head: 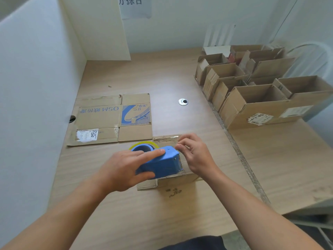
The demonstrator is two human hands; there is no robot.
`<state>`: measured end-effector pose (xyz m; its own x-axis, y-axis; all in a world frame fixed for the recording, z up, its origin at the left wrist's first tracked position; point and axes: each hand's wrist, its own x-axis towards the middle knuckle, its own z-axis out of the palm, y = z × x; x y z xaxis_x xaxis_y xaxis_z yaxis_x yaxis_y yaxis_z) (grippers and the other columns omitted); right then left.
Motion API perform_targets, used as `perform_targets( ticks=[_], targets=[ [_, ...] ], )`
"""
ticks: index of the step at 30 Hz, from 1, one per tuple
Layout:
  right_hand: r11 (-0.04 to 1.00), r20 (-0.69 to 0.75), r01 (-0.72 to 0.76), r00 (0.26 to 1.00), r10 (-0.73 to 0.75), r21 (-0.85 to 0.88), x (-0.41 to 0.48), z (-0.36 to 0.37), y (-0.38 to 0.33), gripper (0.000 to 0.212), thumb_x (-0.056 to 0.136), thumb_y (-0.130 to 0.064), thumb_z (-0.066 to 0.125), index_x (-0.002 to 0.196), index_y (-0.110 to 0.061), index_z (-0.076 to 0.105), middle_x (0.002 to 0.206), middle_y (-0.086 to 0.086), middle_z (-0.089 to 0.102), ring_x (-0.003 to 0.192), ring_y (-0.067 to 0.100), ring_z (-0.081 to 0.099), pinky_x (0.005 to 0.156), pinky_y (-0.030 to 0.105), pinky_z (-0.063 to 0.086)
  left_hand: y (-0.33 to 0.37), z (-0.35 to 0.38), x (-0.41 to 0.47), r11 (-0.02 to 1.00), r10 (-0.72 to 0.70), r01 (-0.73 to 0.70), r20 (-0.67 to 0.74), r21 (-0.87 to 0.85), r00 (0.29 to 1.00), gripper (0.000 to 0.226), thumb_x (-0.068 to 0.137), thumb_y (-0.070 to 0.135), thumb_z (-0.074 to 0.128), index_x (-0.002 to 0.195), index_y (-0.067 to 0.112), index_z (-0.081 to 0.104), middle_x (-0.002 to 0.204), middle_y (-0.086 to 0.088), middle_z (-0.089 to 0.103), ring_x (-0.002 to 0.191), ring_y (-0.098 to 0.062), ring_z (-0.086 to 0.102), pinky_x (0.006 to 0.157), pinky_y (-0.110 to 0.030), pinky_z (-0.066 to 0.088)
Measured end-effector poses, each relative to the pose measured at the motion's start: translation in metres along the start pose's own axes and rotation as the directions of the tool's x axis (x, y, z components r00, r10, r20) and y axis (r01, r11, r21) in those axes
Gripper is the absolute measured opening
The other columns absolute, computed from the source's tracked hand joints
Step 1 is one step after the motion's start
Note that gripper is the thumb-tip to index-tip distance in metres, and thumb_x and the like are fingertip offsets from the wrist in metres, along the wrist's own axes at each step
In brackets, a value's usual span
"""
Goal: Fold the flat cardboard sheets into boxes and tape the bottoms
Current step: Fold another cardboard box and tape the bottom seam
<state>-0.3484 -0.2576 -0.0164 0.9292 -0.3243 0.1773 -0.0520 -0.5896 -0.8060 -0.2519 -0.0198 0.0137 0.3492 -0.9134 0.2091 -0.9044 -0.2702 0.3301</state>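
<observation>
Taping box (173, 190) bottom: my left hand (124, 170) clamps dispenser (162, 163); right hand (196, 156) fingers pinch together, apparently on tape (152, 143). Next: draw it across bottom.

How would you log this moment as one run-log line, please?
step: taping box bottom | left hand: grips blue tape dispenser | right hand: pinches near dispenser front, tape end unclear | flat sheet: untouched

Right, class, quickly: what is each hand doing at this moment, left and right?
Left hand: grips the blue tape dispenser.
Right hand: fingers curled at the dispenser's front; whether they pinch anything cannot be told.
</observation>
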Motion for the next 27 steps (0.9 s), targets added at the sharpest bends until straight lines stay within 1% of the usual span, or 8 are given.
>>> perform_targets(
  ticks=[2, 5, 9, 12, 17, 20, 24, 27],
  targets=[
    [0.997, 0.004, 0.004, 1.000, -0.004, -0.082, -0.005, -0.005, 0.006, 0.012, 0.093, -0.019, 0.067, 0.085, -0.010, 0.072, 0.104, -0.010, 0.052, 0.106, 0.020, 0.049, 0.090, 0.022, 0.037, 0.003, 0.000, 0.002, 0.998, -0.038, 0.040, 0.045, -0.045, 0.998, 0.071, 0.082, 0.063, 0.048, 0.141, 0.070, 0.007, 0.108, 0.010, 0.071, 0.084, -0.019, 0.066, 0.067, -0.027, 0.050],
    [0.988, 0.011, -0.009, 1.000, 0.011, -0.157, -0.018, -0.012, 0.015, 0.017, 0.092, -0.024, 0.067, 0.084, -0.010, 0.072, 0.106, -0.013, 0.048, 0.106, 0.017, 0.043, 0.091, 0.030, 0.037, 0.007, -0.004, 0.006, 0.987, -0.101, 0.120, 0.164, -0.109, 0.981, 0.067, 0.077, 0.071, 0.040, 0.129, 0.081, -0.001, 0.122, 0.013, 0.066, 0.094, -0.016, 0.062, 0.076, -0.021, 0.044],
    [0.983, -0.049, -0.135, 0.990, 0.130, -0.121, -0.038, -0.025, 0.028, 0.015, 0.093, -0.019, 0.067, 0.080, -0.014, 0.070, 0.101, -0.010, 0.048, 0.103, 0.016, 0.045, 0.090, 0.023, 0.032, 0.004, -0.010, 0.007, 0.965, -0.155, 0.207, 0.285, -0.159, 0.946, 0.066, 0.073, 0.074, 0.041, 0.126, 0.084, 0.003, 0.122, 0.019, 0.060, 0.097, -0.006, 0.056, 0.079, -0.008, 0.038],
    [0.948, -0.088, -0.316, 0.946, 0.311, -0.041, -0.057, -0.052, 0.041, 0.023, 0.096, -0.021, 0.063, 0.073, -0.024, 0.066, 0.100, -0.003, 0.051, 0.102, 0.016, 0.050, 0.086, 0.023, 0.033, -0.007, -0.022, -0.002, 0.938, -0.197, 0.285, 0.372, -0.199, 0.907, 0.067, 0.070, 0.075, 0.046, 0.127, 0.083, 0.012, 0.119, 0.020, 0.061, 0.098, -0.002, 0.057, 0.084, -0.019, 0.047],
    [0.848, 0.044, -0.525, 0.851, 0.523, 0.067, -0.076, -0.064, 0.045, 0.027, 0.101, -0.024, 0.055, 0.076, -0.019, 0.064, 0.081, -0.005, 0.056, 0.076, 0.010, 0.051, 0.069, 0.018, 0.037, -0.011, -0.030, -0.001, 0.878, -0.215, 0.385, 0.487, -0.283, 0.847, 0.065, 0.066, 0.070, 0.056, 0.122, 0.083, 0.025, 0.121, 0.028, 0.060, 0.104, 0.005, 0.058, 0.090, -0.025, 0.049],
    [0.776, 0.127, -0.570, 0.820, 0.558, 0.271, -0.072, -0.065, 0.040, 0.019, 0.100, -0.021, 0.056, 0.082, -0.016, 0.061, 0.081, -0.001, 0.062, 0.078, 0.009, 0.056, 0.076, 0.029, 0.043, -0.010, -0.023, 0.006, 0.864, -0.241, 0.432, 0.541, -0.259, 0.806, 0.057, 0.069, 0.065, 0.059, 0.115, 0.084, 0.031, 0.119, 0.029, 0.059, 0.101, 0.010, 0.056, 0.086, -0.018, 0.047],
    [0.787, 0.188, -0.564, 0.825, 0.532, 0.248, -0.068, -0.071, 0.041, 0.011, 0.099, -0.011, 0.057, 0.089, -0.013, 0.062, 0.078, 0.000, 0.062, 0.066, -0.004, 0.057, 0.063, 0.009, 0.043, -0.016, -0.016, 0.009, 0.838, -0.285, 0.490, 0.573, -0.239, 0.768, 0.059, 0.068, 0.066, 0.060, 0.117, 0.082, 0.032, 0.119, 0.028, 0.059, 0.102, 0.005, 0.058, 0.091, -0.027, 0.050],
    [0.797, 0.215, -0.572, 0.818, 0.534, 0.196, -0.067, -0.074, 0.049, 0.011, 0.098, -0.009, 0.058, 0.098, -0.013, 0.069, 0.078, 0.000, 0.060, 0.065, -0.002, 0.056, 0.059, 0.008, 0.040, -0.017, -0.017, 0.009, 0.812, -0.314, 0.530, 0.582, -0.245, 0.750, 0.057, 0.071, 0.061, 0.064, 0.117, 0.080, 0.036, 0.117, 0.030, 0.059, 0.100, 0.006, 0.059, 0.089, -0.025, 0.050]
  ],
)
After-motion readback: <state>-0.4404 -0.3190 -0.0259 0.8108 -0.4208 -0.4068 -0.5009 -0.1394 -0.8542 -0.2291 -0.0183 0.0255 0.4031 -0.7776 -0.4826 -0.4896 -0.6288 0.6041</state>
